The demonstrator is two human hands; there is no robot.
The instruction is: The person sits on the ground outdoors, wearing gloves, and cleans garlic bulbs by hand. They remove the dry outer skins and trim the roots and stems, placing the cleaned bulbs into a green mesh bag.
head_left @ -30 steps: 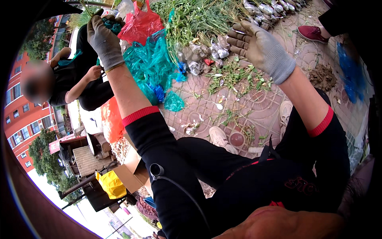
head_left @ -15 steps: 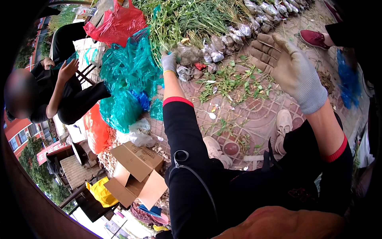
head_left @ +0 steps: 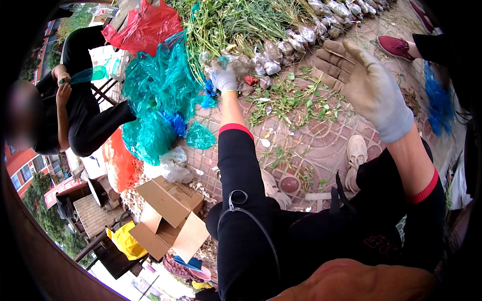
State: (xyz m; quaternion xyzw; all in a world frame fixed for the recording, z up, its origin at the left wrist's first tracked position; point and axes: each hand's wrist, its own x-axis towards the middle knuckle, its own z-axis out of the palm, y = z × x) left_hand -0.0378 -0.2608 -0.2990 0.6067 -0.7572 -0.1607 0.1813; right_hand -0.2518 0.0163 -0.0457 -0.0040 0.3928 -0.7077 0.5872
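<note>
My left hand [head_left: 224, 79], in a pale grey glove, reaches to the near end of a row of plants. Its fingertips touch or lie beside a clear-bagged root ball [head_left: 242, 65]; whether they grip it is hidden. Green leafy stems [head_left: 241, 25] fan out beyond the bags. My right hand [head_left: 369, 85] is held up to the right, palm showing, fingers stretched out and nothing in it. Its glove is grey with a brown, dirt-stained palm. Further bagged root balls [head_left: 307, 34] lie in a line toward the upper right.
Teal plastic bags [head_left: 155, 95], a red bag [head_left: 145, 27] and an open cardboard box [head_left: 173, 200] lie left. Loose leaves [head_left: 301, 103] litter the paving. A seated person [head_left: 75, 110] at left handles a teal bag. Another person's red shoe [head_left: 396, 48] is at upper right.
My left hand has shifted right, closer to the bagged root ball. My right hand stays raised and open. The seated person's hands have come together on a teal bag.
</note>
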